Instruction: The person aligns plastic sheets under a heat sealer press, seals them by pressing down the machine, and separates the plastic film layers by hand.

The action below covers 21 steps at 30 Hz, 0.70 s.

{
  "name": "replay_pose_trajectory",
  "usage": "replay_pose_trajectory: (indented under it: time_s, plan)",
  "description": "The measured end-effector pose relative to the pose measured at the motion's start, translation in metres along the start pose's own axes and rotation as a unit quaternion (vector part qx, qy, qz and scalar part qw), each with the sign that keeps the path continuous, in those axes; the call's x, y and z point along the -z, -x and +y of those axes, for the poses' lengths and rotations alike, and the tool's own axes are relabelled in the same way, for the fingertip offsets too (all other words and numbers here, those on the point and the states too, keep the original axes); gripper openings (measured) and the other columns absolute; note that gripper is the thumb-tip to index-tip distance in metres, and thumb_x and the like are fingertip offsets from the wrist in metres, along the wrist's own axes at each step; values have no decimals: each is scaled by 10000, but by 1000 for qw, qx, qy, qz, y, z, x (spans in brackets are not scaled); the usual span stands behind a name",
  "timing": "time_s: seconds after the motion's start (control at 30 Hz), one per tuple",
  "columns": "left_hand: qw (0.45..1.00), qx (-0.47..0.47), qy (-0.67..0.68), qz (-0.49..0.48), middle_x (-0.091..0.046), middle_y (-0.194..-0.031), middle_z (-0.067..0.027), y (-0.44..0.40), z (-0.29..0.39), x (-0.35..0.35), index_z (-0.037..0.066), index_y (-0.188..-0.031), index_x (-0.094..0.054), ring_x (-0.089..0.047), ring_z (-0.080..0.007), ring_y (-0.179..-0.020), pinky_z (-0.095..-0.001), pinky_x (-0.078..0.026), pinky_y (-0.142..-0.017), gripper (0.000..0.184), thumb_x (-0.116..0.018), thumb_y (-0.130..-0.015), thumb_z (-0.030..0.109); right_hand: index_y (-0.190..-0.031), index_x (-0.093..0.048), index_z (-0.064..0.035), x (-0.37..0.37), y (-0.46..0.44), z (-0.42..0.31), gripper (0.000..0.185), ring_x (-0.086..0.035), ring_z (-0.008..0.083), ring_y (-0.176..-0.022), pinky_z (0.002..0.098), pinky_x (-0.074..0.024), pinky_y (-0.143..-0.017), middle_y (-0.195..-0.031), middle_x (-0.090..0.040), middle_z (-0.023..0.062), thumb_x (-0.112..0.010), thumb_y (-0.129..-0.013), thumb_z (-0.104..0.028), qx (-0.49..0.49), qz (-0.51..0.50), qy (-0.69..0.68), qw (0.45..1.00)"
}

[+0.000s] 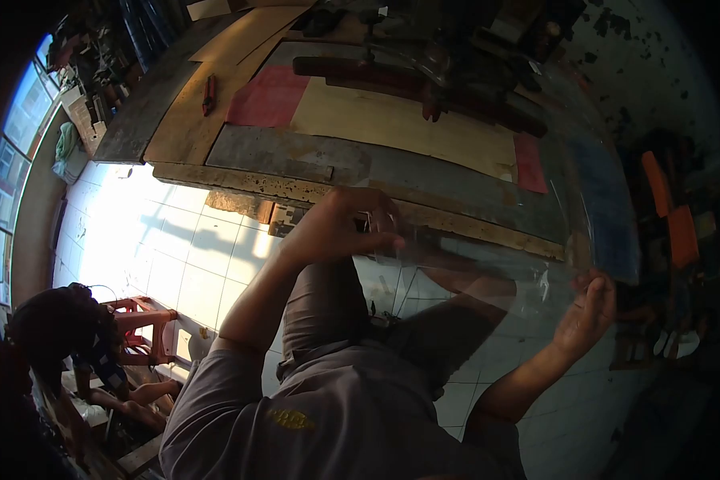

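Observation:
A clear plastic sheet (528,290) stretches in front of my body, with my legs showing through it. My left hand (360,224) pinches its left end between thumb and fingers, just over the front edge of the workbench. At the right, my right hand (588,310) has closed fingers on the other end. Beyond the sheet, a long cream strip (400,124) with a red piece (268,96) at its left end and another red piece (530,162) at its right lies flat on the workbench (280,152).
A dark machine bar (360,74) stands over the cream strip. A red cutter (209,94) rests on the bench at left. Another person (80,336) sits low at left beside a red stool (146,328). Orange-handled items (670,208) are at far right.

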State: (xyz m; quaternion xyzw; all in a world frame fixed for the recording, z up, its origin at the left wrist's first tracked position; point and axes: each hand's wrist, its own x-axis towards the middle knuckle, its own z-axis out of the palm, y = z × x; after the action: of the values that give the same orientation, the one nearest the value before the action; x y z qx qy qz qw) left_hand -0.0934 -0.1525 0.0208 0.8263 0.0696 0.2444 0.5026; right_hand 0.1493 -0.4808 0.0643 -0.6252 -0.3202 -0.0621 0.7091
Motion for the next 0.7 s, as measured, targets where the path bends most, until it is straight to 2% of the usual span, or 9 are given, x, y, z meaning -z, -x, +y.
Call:
replay_pose_trajectory:
  time_s: [0.07, 0.17, 0.27, 0.37, 0.47, 0.57, 0.67, 0.7]
  plan:
    - [997, 46, 44, 35, -759, -931, -40, 0, 7, -3, 61, -888, -720, -745, -120, -871, -274, -584, -766, 241, -922, -788, 148, -1072, -669, 32, -1, 6, 8, 265, -611, 147, -850, 324, -510, -792, -917, -642, 73, -657, -1047, -232, -20, 17, -16, 1000]
    - [982, 100, 125, 103, -759, -913, -38, -4, 18, -6, 46, -998, -738, -739, -97, -881, -254, -580, -782, 234, -887, -834, 121, -1076, -666, 20, -4, 17, 20, 269, -608, 142, -857, 327, -513, -800, -929, -639, 66, -650, -1053, -247, -57, 43, -28, 997]
    - [989, 55, 93, 104, -775, -925, -50, -8, 6, -3, 48, -1071, -752, -743, -100, -881, -259, -581, -774, 252, -865, -864, 137, -1085, -660, 19, -4, 28, 30, 272, -602, 139, -855, 327, -513, -802, -933, -635, 59, -644, -1059, -251, -90, 36, -33, 995]
    - [996, 55, 19, 74, -788, -932, -70, -7, 11, 5, 33, -1148, -745, -746, -98, -882, -263, -582, -772, 312, -849, -888, 171, -1095, -655, 20, -3, 38, 36, 284, -597, 139, -850, 327, -514, -804, -930, -628, 55, -646, -1061, -262, -116, 18, -42, 992]
    - [995, 60, 51, 56, -791, -907, -88, -9, 21, 7, 4, -1102, -734, -749, -99, -825, -259, -582, -738, 279, -828, -915, 189, -1099, -652, 19, 0, 45, 43, 292, -595, 140, -848, 326, -514, -806, -930, -624, 55, -651, -1061, -271, -139, 22, -46, 989]
    - [990, 109, 87, 28, -784, -869, -87, -8, 34, 9, -8, -1041, -727, -749, -107, -765, -259, -582, -695, 220, -801, -942, 174, -1097, -653, 17, -1, 48, 45, 291, -596, 141, -851, 325, -512, -809, -938, -624, 55, -656, -1059, -271, -149, 30, -49, 987]
    - [980, 143, 134, 18, -779, -849, -80, -8, 41, 8, -8, -1003, -719, -745, -101, -749, -258, -579, -666, 184, -780, -960, 160, -1098, -654, 15, 1, 49, 48, 283, -598, 142, -855, 322, -510, -813, -946, -625, 54, -659, -1058, -265, -158, 40, -56, 985]
    - [984, 124, 123, 33, -780, -856, -77, -7, 40, 6, -10, -1007, -719, -745, -99, -762, -257, -580, -674, 181, -777, -962, 156, -1099, -654, 15, 2, 49, 49, 283, -599, 142, -856, 322, -510, -813, -949, -625, 54, -660, -1058, -264, -158, 37, -60, 985]
